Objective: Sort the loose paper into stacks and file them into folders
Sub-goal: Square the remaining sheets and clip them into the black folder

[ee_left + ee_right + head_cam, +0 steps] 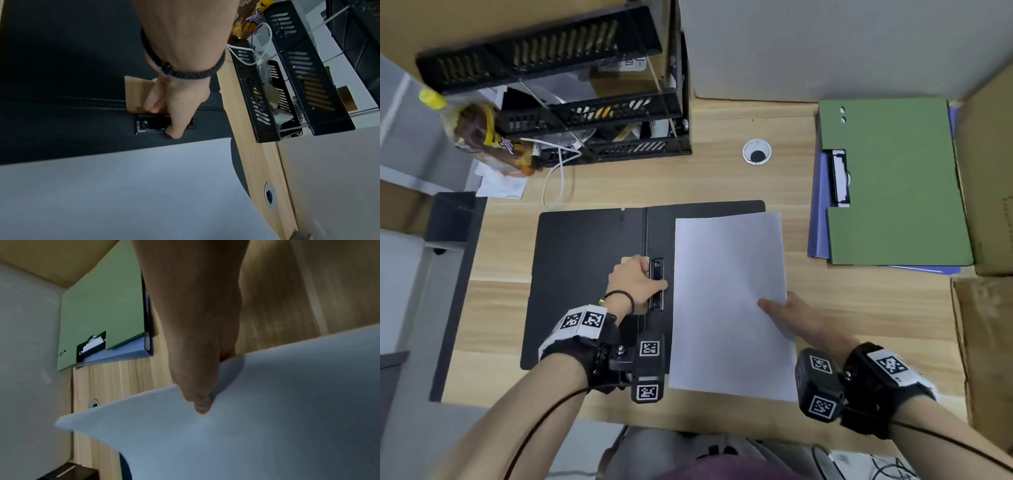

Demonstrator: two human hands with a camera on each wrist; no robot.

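Observation:
A black folder (585,274) lies open on the wooden desk, its metal clip (656,284) beside the spine. My left hand (637,281) grips that clip (164,125), fingers curled over its edge and thumb pressed along its side. A white paper stack (729,301) rests tilted over the folder's right half, partly lifted. My right hand (791,315) pinches the paper (246,426) at its right edge, thumb on top, fingers hidden beneath.
A green folder (893,185) lies on a blue clip folder (820,205) at the back right. A black tiered tray rack (585,102) and a snack bag (482,137) stand at the back left. Cardboard boxes (983,342) line the right side; a cable grommet (756,152) sits mid-desk.

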